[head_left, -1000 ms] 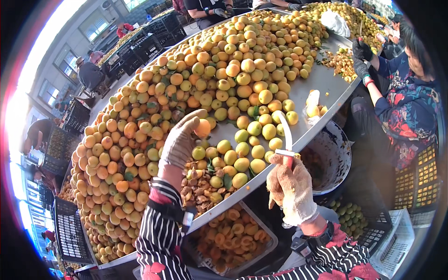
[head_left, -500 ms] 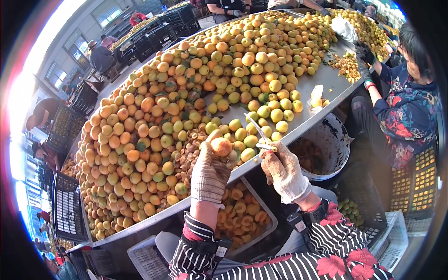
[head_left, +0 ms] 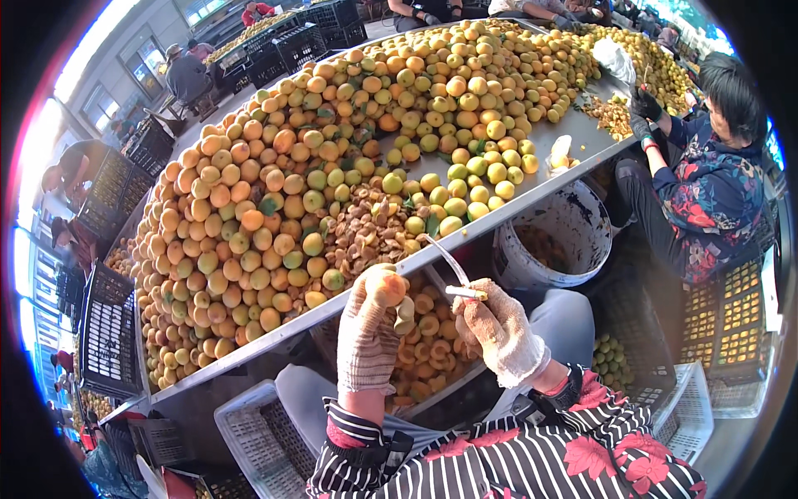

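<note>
Over the halved fruit (head_left: 430, 339), left hand (head_left: 370, 337) and right hand (head_left: 503, 334) stood apart

In the head view, the left hand was closed around an orange fruit (head_left: 388, 289) beside the metal table (head_left: 583, 138). The right hand, near but not touching, gripped a curved knife (head_left: 465, 293), blade toward the table, where a large fruit pile (head_left: 274, 191) lay.

A long grey metal table (head_left: 573, 137) with a raised rim is seen running from lower left to upper right. Most of it is covered by heaped round orange and yellow-green fruits (head_left: 287, 140). At centre, small brown pieces (head_left: 362, 229) are piled; at upper right, orange-brown scraps (head_left: 611, 116) are strewn.
</note>
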Demonstrator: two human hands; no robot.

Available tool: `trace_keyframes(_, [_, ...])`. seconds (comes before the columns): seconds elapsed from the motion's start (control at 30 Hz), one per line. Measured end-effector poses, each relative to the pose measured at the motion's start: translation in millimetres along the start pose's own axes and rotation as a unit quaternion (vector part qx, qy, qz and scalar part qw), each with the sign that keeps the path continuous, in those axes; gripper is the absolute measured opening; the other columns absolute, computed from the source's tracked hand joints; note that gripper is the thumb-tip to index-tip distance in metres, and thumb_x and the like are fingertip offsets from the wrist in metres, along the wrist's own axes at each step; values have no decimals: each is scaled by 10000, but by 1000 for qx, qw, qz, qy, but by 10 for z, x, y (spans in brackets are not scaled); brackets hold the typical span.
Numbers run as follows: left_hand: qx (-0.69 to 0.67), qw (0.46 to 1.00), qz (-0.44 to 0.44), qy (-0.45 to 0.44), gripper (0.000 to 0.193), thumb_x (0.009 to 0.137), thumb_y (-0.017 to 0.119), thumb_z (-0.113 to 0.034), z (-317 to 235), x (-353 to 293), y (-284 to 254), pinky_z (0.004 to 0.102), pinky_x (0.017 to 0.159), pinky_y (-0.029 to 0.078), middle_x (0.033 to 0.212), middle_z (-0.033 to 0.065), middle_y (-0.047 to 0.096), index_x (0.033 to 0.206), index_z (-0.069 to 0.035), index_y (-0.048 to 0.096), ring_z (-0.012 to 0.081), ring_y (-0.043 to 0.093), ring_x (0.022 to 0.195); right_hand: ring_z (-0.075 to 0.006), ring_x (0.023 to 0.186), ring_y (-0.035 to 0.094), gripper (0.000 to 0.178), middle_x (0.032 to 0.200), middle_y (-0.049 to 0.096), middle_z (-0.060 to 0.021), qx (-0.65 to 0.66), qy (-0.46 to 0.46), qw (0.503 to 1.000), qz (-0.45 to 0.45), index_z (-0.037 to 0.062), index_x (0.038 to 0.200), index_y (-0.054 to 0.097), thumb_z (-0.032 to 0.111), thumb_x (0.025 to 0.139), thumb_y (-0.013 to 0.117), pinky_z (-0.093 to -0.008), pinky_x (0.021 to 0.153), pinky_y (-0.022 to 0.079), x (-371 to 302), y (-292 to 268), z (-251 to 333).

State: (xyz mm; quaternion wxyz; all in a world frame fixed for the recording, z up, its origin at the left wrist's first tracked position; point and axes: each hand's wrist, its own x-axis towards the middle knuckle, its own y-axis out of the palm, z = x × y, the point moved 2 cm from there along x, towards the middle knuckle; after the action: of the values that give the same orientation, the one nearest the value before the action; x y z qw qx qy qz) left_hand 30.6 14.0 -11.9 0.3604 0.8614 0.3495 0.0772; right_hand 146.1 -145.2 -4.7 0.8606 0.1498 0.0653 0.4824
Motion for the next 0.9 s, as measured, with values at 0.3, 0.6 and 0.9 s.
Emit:
trace_keyframes(0.3, [-93,989,-89,-72,403,1082,532,-380,178,-359,-312,271,556,407,909,123,662,1242,-18,609,177,552,643,-77,736,521,95,812,585,-11,-81,-37,996,31,21,1113,572,99,1061,552,-250,689,468,-246,308,-242])
trace_keyframes(0.6, [-182,979,-49,-73,559,1087,471,-471,278,-533,-237,419,890,544,1141,124,662,1388,-4,537,250,645,976,-295,695,658,101,775,620,-141,-203,-45,978,9,34,1103,574,119,1049,584,-351,654,490,-259,474,-210])
trace_keyframes(0.9, [-214,973,-42,-72,522,1072,536,-422,374,-573,-64,435,1053,490,1209,142,662,1359,12,569,272,634,1117,-402,754,676,122,806,646,-192,-236,-83,968,-6,33,1114,566,138,1052,567,-411,647,498,-218,451,-317])
